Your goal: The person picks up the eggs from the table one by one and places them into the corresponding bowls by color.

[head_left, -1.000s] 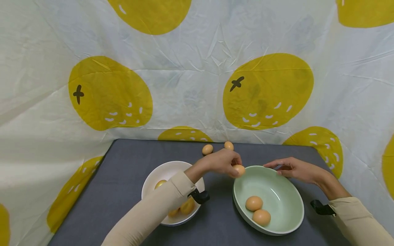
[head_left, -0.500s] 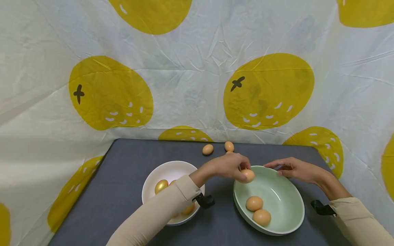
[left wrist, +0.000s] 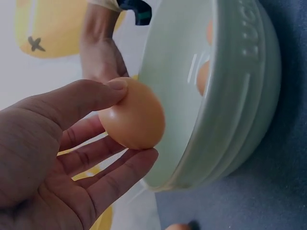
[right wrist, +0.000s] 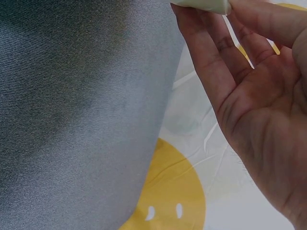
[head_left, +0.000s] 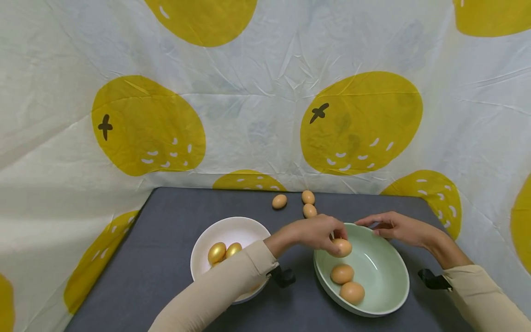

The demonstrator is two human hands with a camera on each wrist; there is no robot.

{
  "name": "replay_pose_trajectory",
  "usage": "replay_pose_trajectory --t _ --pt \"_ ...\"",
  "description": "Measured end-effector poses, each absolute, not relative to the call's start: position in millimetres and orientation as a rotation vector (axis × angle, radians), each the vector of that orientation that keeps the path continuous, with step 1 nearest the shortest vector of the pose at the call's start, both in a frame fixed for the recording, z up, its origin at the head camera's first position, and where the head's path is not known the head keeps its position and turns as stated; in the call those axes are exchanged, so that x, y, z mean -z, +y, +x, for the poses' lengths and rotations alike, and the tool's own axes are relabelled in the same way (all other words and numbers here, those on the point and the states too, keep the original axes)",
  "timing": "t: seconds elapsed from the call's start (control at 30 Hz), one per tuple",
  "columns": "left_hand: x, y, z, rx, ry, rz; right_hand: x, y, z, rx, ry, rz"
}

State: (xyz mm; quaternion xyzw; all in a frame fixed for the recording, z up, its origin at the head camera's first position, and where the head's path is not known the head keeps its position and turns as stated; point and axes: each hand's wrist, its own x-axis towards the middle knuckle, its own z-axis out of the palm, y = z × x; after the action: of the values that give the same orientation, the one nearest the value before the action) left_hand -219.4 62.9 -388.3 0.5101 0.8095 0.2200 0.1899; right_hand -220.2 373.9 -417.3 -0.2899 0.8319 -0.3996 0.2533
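Observation:
My left hand [head_left: 317, 233] pinches a brown egg [head_left: 342, 248] between thumb and fingers, just inside the near-left rim of a pale green bowl [head_left: 386, 272]. In the left wrist view, the thumb lies on top of the egg [left wrist: 134, 117] and the fingertips support it from below. Two more brown eggs, one [head_left: 342, 274] behind the other [head_left: 352, 293], rest in the bowl's left side. At the bowl's far right rim, my right hand [head_left: 400, 229] holds the edge. The right wrist view shows a sliver of the bowl [right wrist: 206, 5] between its thumb and fingers.
A white bowl [head_left: 201, 235] with golden eggs [head_left: 217, 253] stands on the left, partly hidden by the left sleeve. Three brown eggs lie at the back of the dark grey table [head_left: 182, 207]: one apart [head_left: 280, 201], two close together [head_left: 309, 211]. A lemon-patterned cloth [head_left: 249, 129] hangs behind.
My left hand has carried the egg rightward and toward me, from beside the green bowl's rim to over its inside. A back egg has come into sight. The right hand stays put.

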Motion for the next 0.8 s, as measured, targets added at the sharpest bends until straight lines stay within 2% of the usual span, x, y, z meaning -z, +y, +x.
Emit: replay_pose_trajectory --t 0.8 --pt "415.7 94.0 -217.0 -0.330 2.289 1.576 418.8 374.0 -219.8 1.108 2.250 -0.809"
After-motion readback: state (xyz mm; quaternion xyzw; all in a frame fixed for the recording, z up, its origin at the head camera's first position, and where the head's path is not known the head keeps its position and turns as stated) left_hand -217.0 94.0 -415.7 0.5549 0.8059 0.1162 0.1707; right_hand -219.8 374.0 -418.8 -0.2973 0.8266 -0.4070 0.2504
